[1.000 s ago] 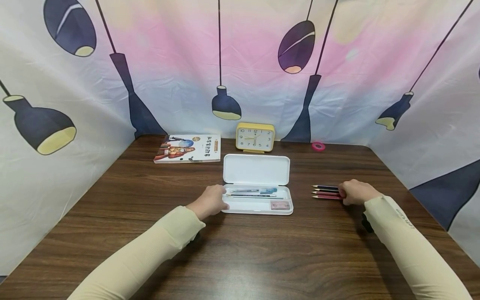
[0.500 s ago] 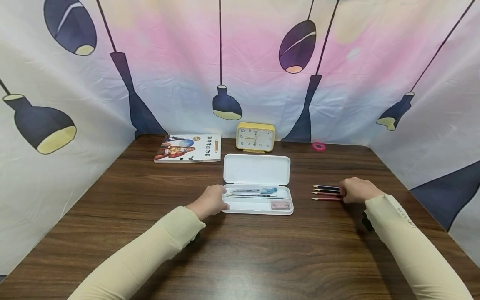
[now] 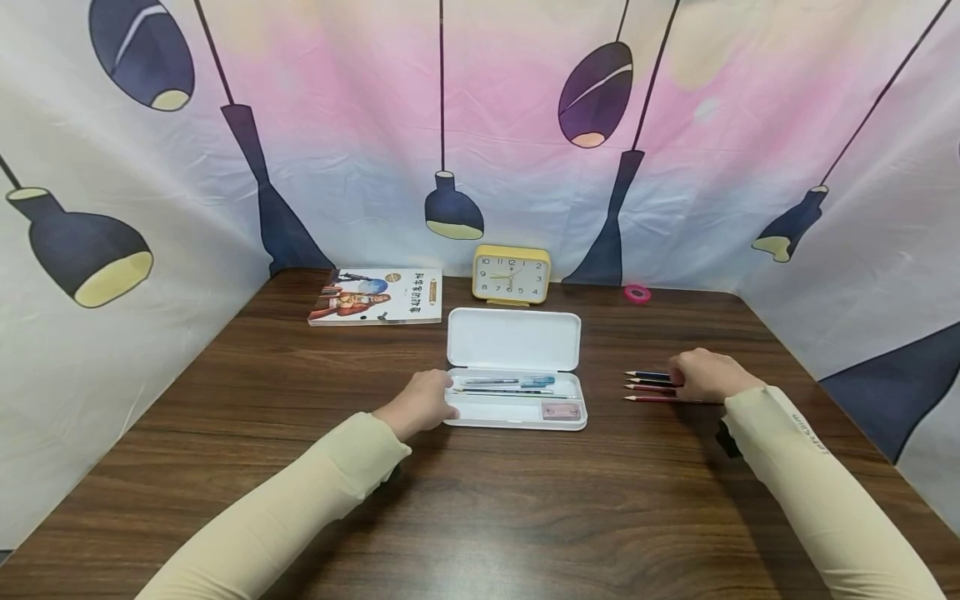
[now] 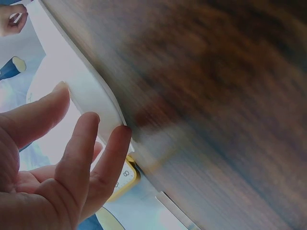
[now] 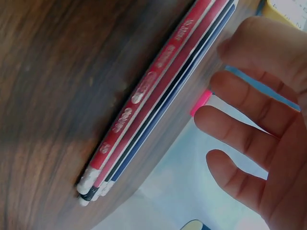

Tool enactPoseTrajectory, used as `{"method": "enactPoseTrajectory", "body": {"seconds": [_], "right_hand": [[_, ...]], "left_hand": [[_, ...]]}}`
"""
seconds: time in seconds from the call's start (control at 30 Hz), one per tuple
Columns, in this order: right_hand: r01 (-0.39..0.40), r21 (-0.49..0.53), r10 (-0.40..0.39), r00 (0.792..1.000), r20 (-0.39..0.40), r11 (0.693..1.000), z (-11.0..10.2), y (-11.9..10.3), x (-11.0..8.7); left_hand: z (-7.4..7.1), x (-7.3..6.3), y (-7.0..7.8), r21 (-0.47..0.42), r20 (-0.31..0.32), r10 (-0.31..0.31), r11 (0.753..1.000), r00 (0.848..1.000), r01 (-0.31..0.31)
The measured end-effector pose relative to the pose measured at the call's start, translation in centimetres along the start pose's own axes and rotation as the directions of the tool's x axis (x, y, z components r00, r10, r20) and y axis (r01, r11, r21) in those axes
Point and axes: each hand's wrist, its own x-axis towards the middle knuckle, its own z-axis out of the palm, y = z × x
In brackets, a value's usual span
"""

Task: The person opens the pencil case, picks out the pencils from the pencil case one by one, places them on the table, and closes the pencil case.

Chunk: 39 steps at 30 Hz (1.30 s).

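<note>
An open white pencil case [image 3: 480, 421] lies mid-table with its lid up. My left hand [image 3: 420, 403] holds its left end, thumb and fingers spread at the edge; the left wrist view shows the fingertips [image 4: 122, 132] against the white wall. Inside the case are pens [image 3: 536, 382], a slim pencil and a pinkish eraser [image 3: 560, 411]. To the right, several pencils [image 3: 648, 387], red, black and blue, lie side by side under my right hand [image 3: 708, 375]. In the right wrist view, loosely bent fingers hang beside the pencils, apart from the red pencil [image 5: 144, 88] nearest the camera.
A yellow alarm clock [image 3: 511, 277] stands behind the case. Left of it lies a book [image 3: 382, 297]. Toward the back right is a pink ring-shaped thing [image 3: 637, 293]. A printed cloth [image 3: 360, 125] hangs around the dark wooden table [image 3: 480, 517].
My right hand has shifted slightly left and away from me over the pencils. The nearest red pencil now lies a little apart from the others. My left hand has stayed at the case.
</note>
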Motion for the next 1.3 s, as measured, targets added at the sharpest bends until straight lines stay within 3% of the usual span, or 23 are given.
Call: {"method": "enactPoseTrajectory", "body": {"seconds": [0.33,0.73,1.3], "right_hand": [[0.001,-0.029,-0.001,1.000,0.017,1.000,-0.2,-0.7,0.7],[0.056,-0.037,-0.057,0.998,-0.025,0.998,0.2,-1.4,1.0],[0.110,-0.090,-0.112,0.994,-0.019,0.990,0.3,-3.1,1.5]], "left_hand": [[-0.2,-0.1,0.1,-0.003,0.001,-0.001,1.000,1.000,0.001],[-0.1,-0.1,0.1,-0.001,0.003,-0.005,1.000,1.000,0.005],[0.0,0.0,0.1,0.002,0.008,-0.005,1.000,1.000,0.005]]}}
